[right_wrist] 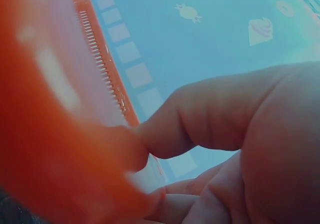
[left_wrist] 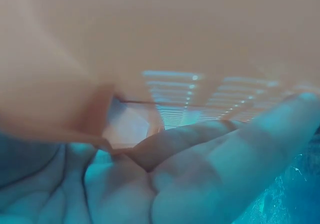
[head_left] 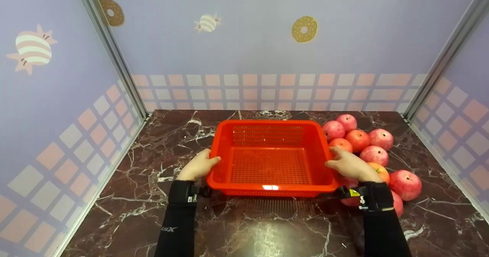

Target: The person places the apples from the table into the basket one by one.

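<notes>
A red-orange plastic basket [head_left: 270,188] with slatted sides and a perforated floor stands in the middle of the head view, with nothing inside. My left hand [head_left: 195,166] grips its left rim, the thumb over the edge. On the opposite side my right hand [head_left: 352,165] holds the right rim, its thumb also lying over the top. In the left wrist view, the fingers [left_wrist: 200,179] extend along the slatted basket wall [left_wrist: 190,44]. The right wrist view shows the thumb [right_wrist: 200,114] bent onto the blurred rim [right_wrist: 35,149]. Whether the basket touches the table cannot be told.
Several pink-red apples [head_left: 405,185] and a more orange fruit [head_left: 379,172] lie right of the basket, some partly behind the right hand and wrist. The dark marbled table [head_left: 153,211] is enclosed by patterned panels [head_left: 259,50] at the back and sides.
</notes>
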The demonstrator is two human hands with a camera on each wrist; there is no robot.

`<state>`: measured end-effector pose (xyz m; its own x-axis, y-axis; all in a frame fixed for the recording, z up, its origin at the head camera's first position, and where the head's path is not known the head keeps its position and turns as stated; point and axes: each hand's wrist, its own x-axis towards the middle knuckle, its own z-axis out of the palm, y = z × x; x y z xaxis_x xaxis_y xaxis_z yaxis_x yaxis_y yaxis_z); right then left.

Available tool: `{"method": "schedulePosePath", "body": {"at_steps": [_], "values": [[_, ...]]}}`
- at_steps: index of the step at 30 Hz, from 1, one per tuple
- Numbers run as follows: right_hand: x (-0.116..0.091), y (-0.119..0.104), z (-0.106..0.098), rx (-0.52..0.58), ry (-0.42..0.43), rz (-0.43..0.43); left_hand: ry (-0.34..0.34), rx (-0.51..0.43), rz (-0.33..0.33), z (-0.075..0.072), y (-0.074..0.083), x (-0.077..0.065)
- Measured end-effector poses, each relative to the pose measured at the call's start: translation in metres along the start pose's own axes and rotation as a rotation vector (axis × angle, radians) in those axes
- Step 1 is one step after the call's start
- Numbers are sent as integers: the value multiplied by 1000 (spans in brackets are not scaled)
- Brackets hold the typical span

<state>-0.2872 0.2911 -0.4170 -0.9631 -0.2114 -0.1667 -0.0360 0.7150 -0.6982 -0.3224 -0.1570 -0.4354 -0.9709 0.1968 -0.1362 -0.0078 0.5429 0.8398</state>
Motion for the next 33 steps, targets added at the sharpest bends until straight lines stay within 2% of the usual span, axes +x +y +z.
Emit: {"method": "schedulePosePath", "body": {"at_steps": [16,20,26,33], "values": [[0,2,0,-23,4,-19,6,-45,-32,-1,-1,0],[0,2,0,-22,-1,-19,-14,-111,-40,0,-4,4],[0,2,0,-56,-1,-22,-117,-284,-28,4,-11,10],[0,3,-1,-41,-7,-27,-89,-307,-7,7,-14,11]]}}
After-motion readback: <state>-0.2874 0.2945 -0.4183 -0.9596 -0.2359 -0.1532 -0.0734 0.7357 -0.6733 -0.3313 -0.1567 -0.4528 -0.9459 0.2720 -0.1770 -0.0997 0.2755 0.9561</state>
